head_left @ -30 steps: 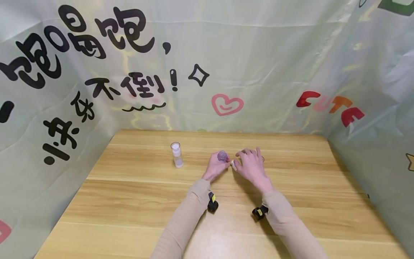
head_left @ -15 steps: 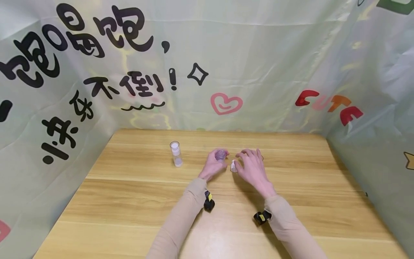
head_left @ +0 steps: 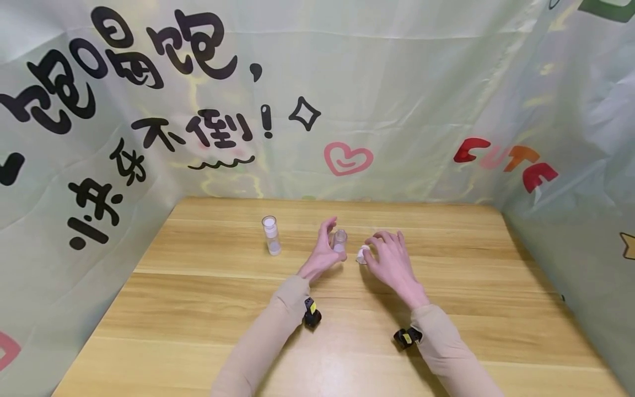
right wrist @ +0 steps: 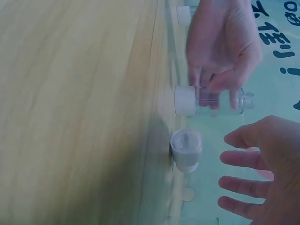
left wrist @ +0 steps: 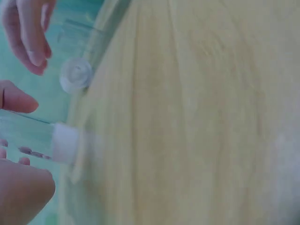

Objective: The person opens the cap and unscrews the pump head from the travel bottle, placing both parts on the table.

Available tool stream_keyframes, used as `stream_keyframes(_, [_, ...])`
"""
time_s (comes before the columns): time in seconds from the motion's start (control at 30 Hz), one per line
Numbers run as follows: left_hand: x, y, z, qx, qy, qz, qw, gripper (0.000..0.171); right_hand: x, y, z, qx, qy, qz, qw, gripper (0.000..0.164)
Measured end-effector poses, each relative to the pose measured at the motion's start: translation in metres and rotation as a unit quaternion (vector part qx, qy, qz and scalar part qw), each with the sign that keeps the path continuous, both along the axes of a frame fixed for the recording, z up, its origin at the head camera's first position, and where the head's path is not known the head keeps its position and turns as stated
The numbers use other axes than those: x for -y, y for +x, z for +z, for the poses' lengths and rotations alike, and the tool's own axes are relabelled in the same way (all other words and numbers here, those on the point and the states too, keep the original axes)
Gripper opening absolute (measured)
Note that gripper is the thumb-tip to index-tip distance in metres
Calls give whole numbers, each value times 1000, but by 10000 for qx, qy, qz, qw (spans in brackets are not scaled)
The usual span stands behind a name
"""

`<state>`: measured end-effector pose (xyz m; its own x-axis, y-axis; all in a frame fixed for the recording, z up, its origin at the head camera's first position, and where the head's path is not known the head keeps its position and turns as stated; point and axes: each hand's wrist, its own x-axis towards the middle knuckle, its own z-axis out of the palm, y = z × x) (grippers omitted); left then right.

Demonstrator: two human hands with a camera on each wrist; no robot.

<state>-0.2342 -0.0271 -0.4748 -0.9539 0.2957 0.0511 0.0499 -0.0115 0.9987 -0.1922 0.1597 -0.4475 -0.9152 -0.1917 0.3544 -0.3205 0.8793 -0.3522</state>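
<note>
A small clear bottle with a white base (head_left: 339, 241) stands upright on the table, its threaded neck bare. My left hand (head_left: 322, 255) is spread beside it, thumb in front and fingers apart behind. In the right wrist view the bottle (right wrist: 218, 101) shows between that hand's thumb and fingers. A white pump top (head_left: 362, 255) lies on its side to the right of the bottle. My right hand (head_left: 392, 264) hovers by it with loosely bent fingers; in the right wrist view those fingers are apart from the pump top (right wrist: 186, 147) and hold nothing.
A second clear bottle with a white top (head_left: 271, 236) stands to the left on the wooden table (head_left: 198, 309). A clear, cover-like piece (left wrist: 82, 33) shows faintly in the left wrist view. Printed cloth (head_left: 407, 99) hangs behind the table and at its sides.
My left hand has loosened from the bottle and spread its fingers, drawing slightly left. The pump top now lies by my right thumb, and my right hand has shifted slightly right.
</note>
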Motion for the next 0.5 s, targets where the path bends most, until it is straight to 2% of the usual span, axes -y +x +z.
stream_keyframes(0.13, [7,8,12,-426,-371,72,9984,111,-2,2,1,-30,-37,11,10000,25])
stream_keyframes(0.23, [13,14,22,-854,-679,264,9937,113,-4,4,0,-50,-79,33,10000,26])
stream_keyframes(0.33, [20,21,31,-1269,-797,532,9873,113,-5,5,1,-64,-96,51,9999,25])
stream_keyframes(0.43, [29,29,38,-1859,-731,991,9748,108,-5,7,1,-79,-99,68,9999,25])
stream_keyframes(0.5, [36,33,41,-2311,-669,1482,9593,101,-6,8,2,-92,-121,83,9998,25])
